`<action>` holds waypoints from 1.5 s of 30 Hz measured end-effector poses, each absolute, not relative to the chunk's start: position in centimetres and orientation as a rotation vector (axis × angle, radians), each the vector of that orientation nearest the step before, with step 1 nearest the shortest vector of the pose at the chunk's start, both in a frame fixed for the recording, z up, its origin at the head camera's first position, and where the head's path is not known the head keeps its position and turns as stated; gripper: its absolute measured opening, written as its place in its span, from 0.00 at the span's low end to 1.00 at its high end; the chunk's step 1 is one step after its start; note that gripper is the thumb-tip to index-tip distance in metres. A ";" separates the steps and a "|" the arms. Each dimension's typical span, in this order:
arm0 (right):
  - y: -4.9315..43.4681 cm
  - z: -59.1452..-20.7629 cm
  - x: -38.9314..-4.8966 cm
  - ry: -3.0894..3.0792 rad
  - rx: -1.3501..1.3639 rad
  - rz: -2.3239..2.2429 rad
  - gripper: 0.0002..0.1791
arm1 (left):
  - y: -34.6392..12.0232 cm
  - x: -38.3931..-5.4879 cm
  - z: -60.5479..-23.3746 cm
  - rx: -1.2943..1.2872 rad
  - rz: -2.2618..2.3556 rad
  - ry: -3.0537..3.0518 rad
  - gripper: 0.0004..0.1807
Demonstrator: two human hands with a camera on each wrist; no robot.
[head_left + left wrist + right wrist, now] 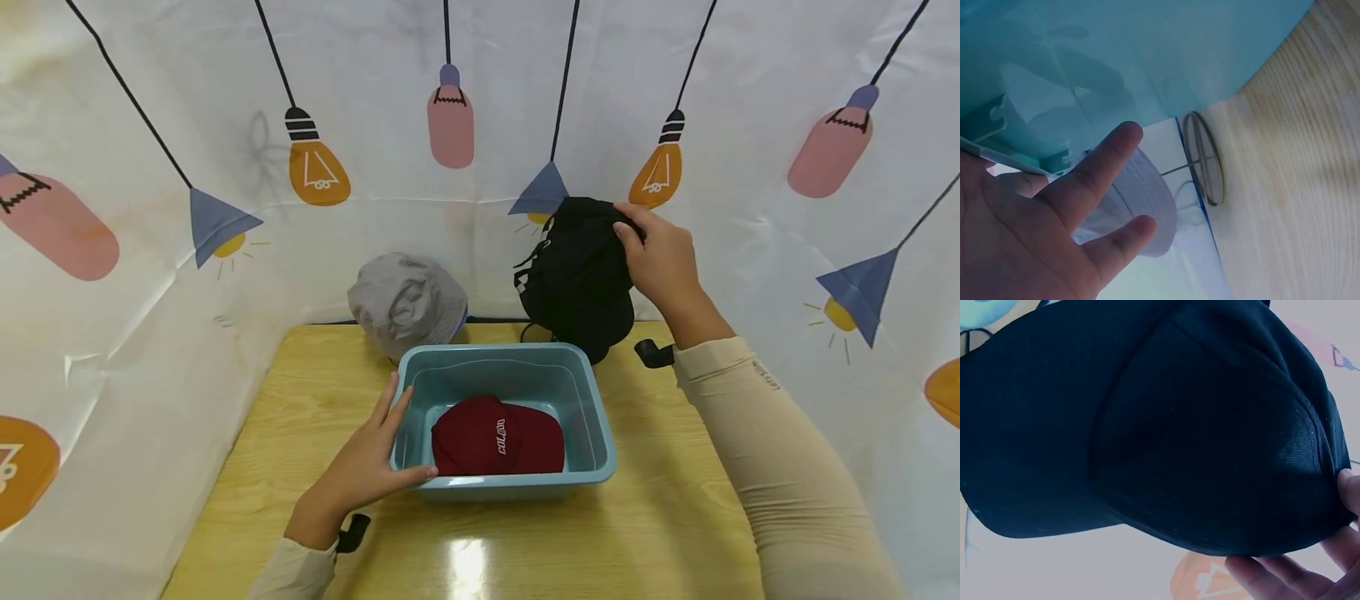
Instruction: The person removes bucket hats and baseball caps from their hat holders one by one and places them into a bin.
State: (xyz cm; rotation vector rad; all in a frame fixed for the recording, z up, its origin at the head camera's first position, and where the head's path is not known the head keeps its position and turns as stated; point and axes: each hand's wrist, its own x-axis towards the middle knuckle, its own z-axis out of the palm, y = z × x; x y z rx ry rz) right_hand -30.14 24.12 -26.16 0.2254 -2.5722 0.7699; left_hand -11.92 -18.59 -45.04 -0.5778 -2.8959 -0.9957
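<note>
My right hand (663, 258) pinches the back of a black cap (577, 283) and holds it up behind the right rear corner of a light-blue plastic tub (603, 433). In the right wrist view, the cap (1204, 444) has its brim toward the left, with thumb and fingers (1263, 578) at its crown edge. My left hand (356, 467) rests at the tub's left front corner, fingers spread along the side and thumb on the front rim. Inside the tub lies a dark red cap (476, 437) with white lettering.
Behind the tub's left rear corner is a grey bucket hat (405, 300); the left wrist view shows a round wire stand base (1204, 159) beneath it. A printed white cloth (487, 242) hangs behind the wooden table (300, 417).
</note>
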 end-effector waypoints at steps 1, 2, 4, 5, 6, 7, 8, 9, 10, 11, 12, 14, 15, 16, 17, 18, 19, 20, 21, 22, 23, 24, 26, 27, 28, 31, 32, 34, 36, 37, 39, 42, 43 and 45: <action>24.0 -26.1 -30.0 -2.573 0.234 0.767 0.25 | -18.6 -11.9 -45.1 -0.575 -1.000 -2.895 0.64; 23.8 -26.0 -29.9 -2.573 0.245 0.765 0.25 | -18.6 -11.8 -45.1 -0.571 -0.998 -2.895 0.64; 23.5 -26.0 -29.7 -2.570 0.265 0.760 0.25 | -18.7 -11.7 -45.1 -0.558 -0.999 -2.903 0.64; 23.3 -25.9 -29.7 -2.568 0.272 0.762 0.25 | -18.7 -11.7 -45.1 -0.552 -1.003 -2.906 0.64; 23.2 -25.9 -29.6 -2.567 0.277 0.762 0.25 | -18.7 -11.6 -45.1 -0.548 -1.002 -2.909 0.64; 23.1 -25.9 -29.5 -2.571 0.278 0.760 0.25 | -18.8 -11.6 -45.1 -0.542 -1.002 -2.914 0.64; 23.1 -25.9 -29.4 -2.570 0.282 0.761 0.25 | -18.8 -11.5 -45.1 -0.546 -0.997 -2.913 0.64; 23.0 -25.9 -29.3 -2.567 0.288 0.762 0.25 | -18.8 -11.5 -45.1 -0.549 -0.998 -2.912 0.64; 23.0 -25.9 -29.2 -2.563 0.294 0.764 0.25 | -18.9 -11.5 -45.1 -0.556 -0.994 -2.911 0.64; 22.9 -25.8 -29.1 -2.559 0.298 0.767 0.25 | -18.9 -11.5 -45.0 -0.562 -0.991 -2.909 0.64; 22.8 -25.7 -29.0 -2.556 0.304 0.770 0.25 | -18.9 -11.5 -44.9 -0.567 -0.988 -2.909 0.64; 22.6 -25.5 -28.8 -2.546 0.318 0.774 0.25 | -18.9 -11.6 -44.8 -0.576 -0.981 -2.905 0.64; 22.5 -25.4 -28.7 -2.542 0.324 0.775 0.25 | -18.9 -11.7 -44.8 -0.578 -0.974 -2.906 0.64; 22.4 -25.3 -28.6 -2.539 0.329 0.777 0.25 | -18.9 -11.8 -44.7 -0.580 -0.975 -2.907 0.64; 22.3 -25.2 -28.5 -2.539 0.333 0.779 0.25 | -18.9 -11.8 -44.6 -0.582 -0.975 -2.907 0.64; 22.3 -25.1 -28.4 -2.538 0.338 0.779 0.25 | -18.9 -11.9 -44.6 -0.584 -0.975 -2.906 0.64; 22.2 -25.0 -28.4 -2.536 0.343 0.777 0.25 | -18.9 -12.0 -44.5 -0.585 -0.974 -2.905 0.64; 22.2 -25.0 -28.3 -2.533 0.346 0.778 0.25 | -18.8 -12.0 -44.5 -0.584 -0.980 -2.905 0.64; 22.1 -24.9 -28.2 -2.532 0.349 0.779 0.25 | -18.8 -12.1 -44.4 -0.587 -0.981 -2.906 0.64; 22.1 -24.8 -28.2 -2.528 0.353 0.780 0.25 | -18.8 -12.2 -44.4 -0.586 -0.984 -2.906 0.64; 22.0 -24.8 -28.1 -2.526 0.356 0.785 0.25 | -18.8 -12.2 -44.4 -0.585 -0.985 -2.908 0.64; 22.0 -24.7 -28.1 -2.527 0.356 0.790 0.24 | -18.8 -12.2 -44.4 -0.583 -0.990 -2.911 0.64; 21.9 -24.6 -28.0 -2.524 0.359 0.797 0.24 | -18.8 -12.3 -44.4 -0.581 -0.996 -2.918 0.64; 21.8 -24.6 -28.0 -2.523 0.359 0.797 0.24 | -18.8 -12.3 -44.5 -0.581 -0.994 -2.918 0.64; 21.8 -24.5 -27.9 -2.519 0.361 0.798 0.24 | -18.8 -12.4 -44.5 -0.579 -0.995 -2.918 0.64; 21.8 -24.2 -27.8 -2.511 0.359 0.798 0.24 | -18.7 -12.6 -44.6 -0.588 -0.991 -2.920 0.64; 21.8 -24.1 -27.8 -2.508 0.356 0.803 0.24 | -18.7 -12.6 -44.7 -0.589 -0.988 -2.921 0.64; 21.8 -23.7 -27.7 -2.507 0.349 0.815 0.24 | -18.6 -12.6 -44.7 -0.590 -0.986 -2.927 0.64; 21.7 -23.3 -27.6 -2.508 0.341 0.836 0.24 | -18.6 -12.6 -44.6 -0.586 -0.988 -2.935 0.64; 21.7 -23.2 -27.5 -2.508 0.339 0.846 0.24 | -18.5 -12.6 -44.6 -0.582 -0.991 -2.936 0.64; 21.6 -22.9 -27.3 -2.513 0.342 0.860 0.24 | -18.5 -12.6 -44.6 -0.574 -0.995 -2.937 0.64; 21.3 -22.6 -26.8 -2.521 0.364 0.874 0.24 | -18.6 -12.5 -44.6 -0.570 -0.985 -2.934 0.64; 21.2 -22.6 -26.6 -2.524 0.375 0.876 0.24 | -18.6 -12.4 -44.6 -0.569 -0.979 -2.933 0.64; 20.9 -22.4 -26.2 -2.525 0.402 0.872 0.24 | -18.7 -12.2 -44.7 -0.567 -0.965 -2.931 0.65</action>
